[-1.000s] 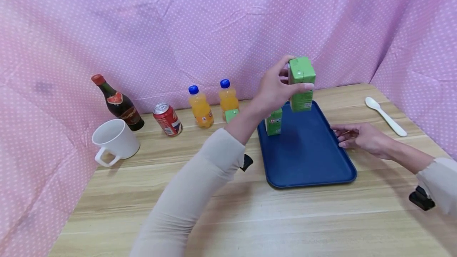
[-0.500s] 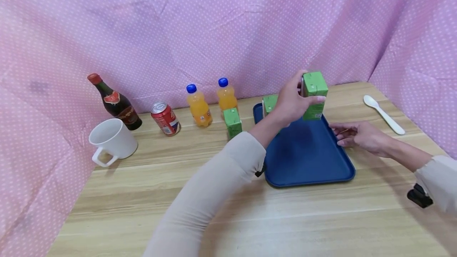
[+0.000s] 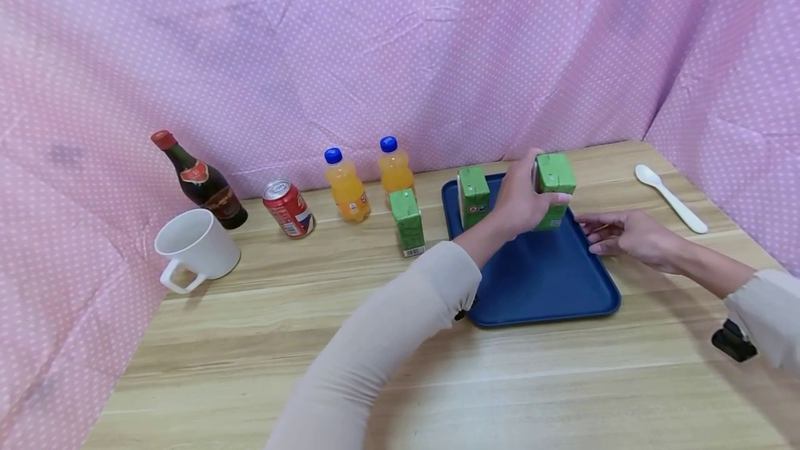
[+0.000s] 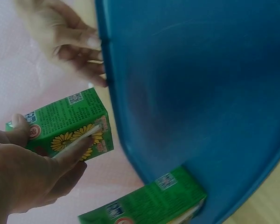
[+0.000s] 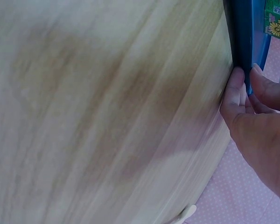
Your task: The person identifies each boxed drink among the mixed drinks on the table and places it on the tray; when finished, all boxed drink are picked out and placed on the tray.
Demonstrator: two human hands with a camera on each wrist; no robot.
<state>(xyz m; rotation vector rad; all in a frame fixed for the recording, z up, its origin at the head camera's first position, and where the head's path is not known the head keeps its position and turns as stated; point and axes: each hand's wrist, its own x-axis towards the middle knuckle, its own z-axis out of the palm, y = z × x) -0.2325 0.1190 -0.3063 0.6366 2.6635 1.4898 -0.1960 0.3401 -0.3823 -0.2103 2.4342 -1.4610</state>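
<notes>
fingers (image 4: 74,153) of the outstretched left hand (image 3: 520,200) grip a green carton (image 3: 555,173).

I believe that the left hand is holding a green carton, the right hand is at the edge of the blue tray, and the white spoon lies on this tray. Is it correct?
Not quite: the white spoon lies on the table, to the right of the blue tray, as the head view shows. The rest is correct.
</notes>
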